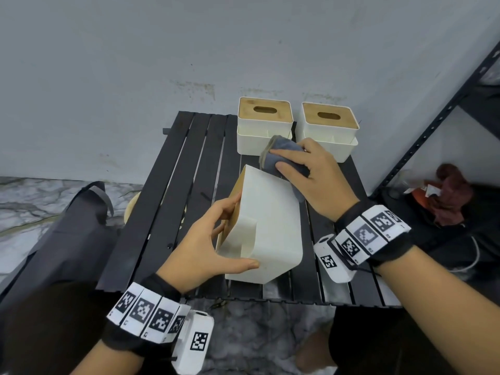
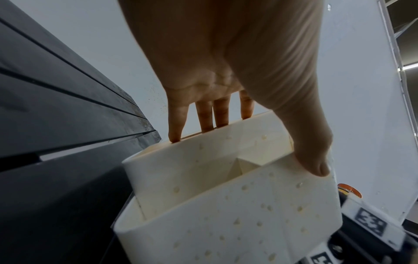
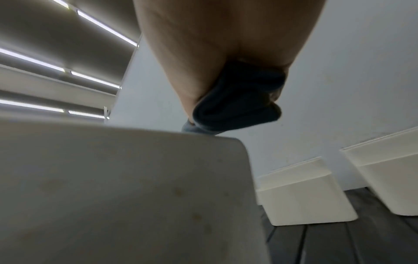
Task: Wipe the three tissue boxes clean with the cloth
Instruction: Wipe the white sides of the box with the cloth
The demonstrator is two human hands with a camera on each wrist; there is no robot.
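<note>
Tissue box one [image 1: 273,226], white with a wooden lid, is tipped on its side near the front middle of the black slatted tabletop [image 1: 173,190], its wooden lid facing left and its plain white underside turned up and to the right; its long axis runs roughly from the near edge toward the wall. The left hand [image 1: 208,239] grips it from the lid side, thumb laid along the near lower corner and fingers curled over the lid edge; in the left wrist view the fingers [image 2: 205,117] hook over the far rim while the thumb presses the spotted white wall. The right hand [image 1: 311,174] lies palm down at the box's far upper corner, fingers wrapped round a bunched grey cloth [image 1: 281,152] that touches the box's top edge; from the right wrist view the cloth [image 3: 237,100] bulges dark below the palm, and how firmly it presses the box is hard to judge there. Two more tissue boxes stand upright at the tabletop's far edge by the wall, the left rear box [image 1: 265,125] and the right rear box [image 1: 328,131], lids up with oval slots. Both wrists carry bands of black-and-white square marker tags [image 1: 368,234]; no readable wording shows on the boxes.
</note>
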